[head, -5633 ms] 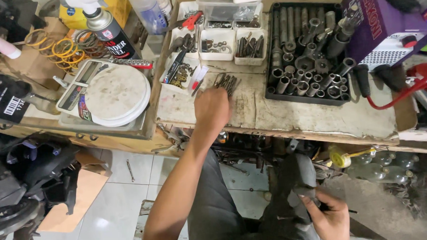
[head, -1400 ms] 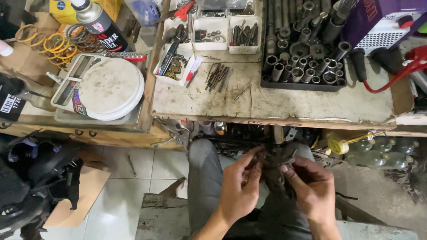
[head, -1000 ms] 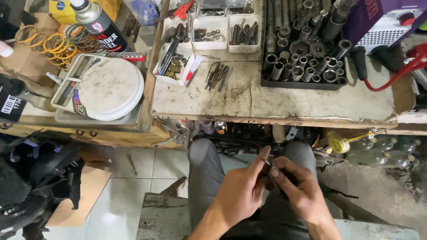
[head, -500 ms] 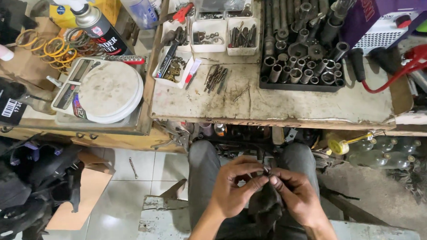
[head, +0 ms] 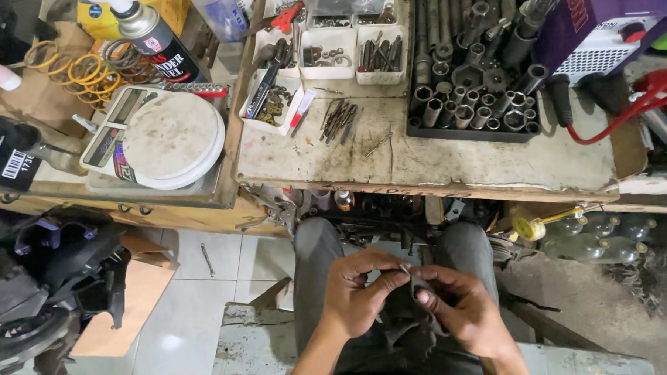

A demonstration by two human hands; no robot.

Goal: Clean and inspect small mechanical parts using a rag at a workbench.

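My left hand (head: 363, 297) and my right hand (head: 456, 312) meet over my lap, below the workbench edge. Together they pinch a small thin metal bit (head: 404, 268) that sticks up between the fingertips, with a dark rag (head: 418, 288) bunched around it under my right fingers. A loose pile of similar thin metal bits (head: 338, 119) lies on the dirty benchtop (head: 436, 165) above, well clear of both hands.
A black tray of sockets (head: 474, 94) stands at the back right, small white bins of parts (head: 344, 54) beside it. A round white lid (head: 173, 138) rests in a tray at left, near a spray can (head: 154, 38) and yellow rings (head: 78, 67). Red cable (head: 641, 103) at right.
5.6 s ago my left hand reached up to the bits on the bench; it came down to my lap and joined my right hand, and both now work the bit in the rag.
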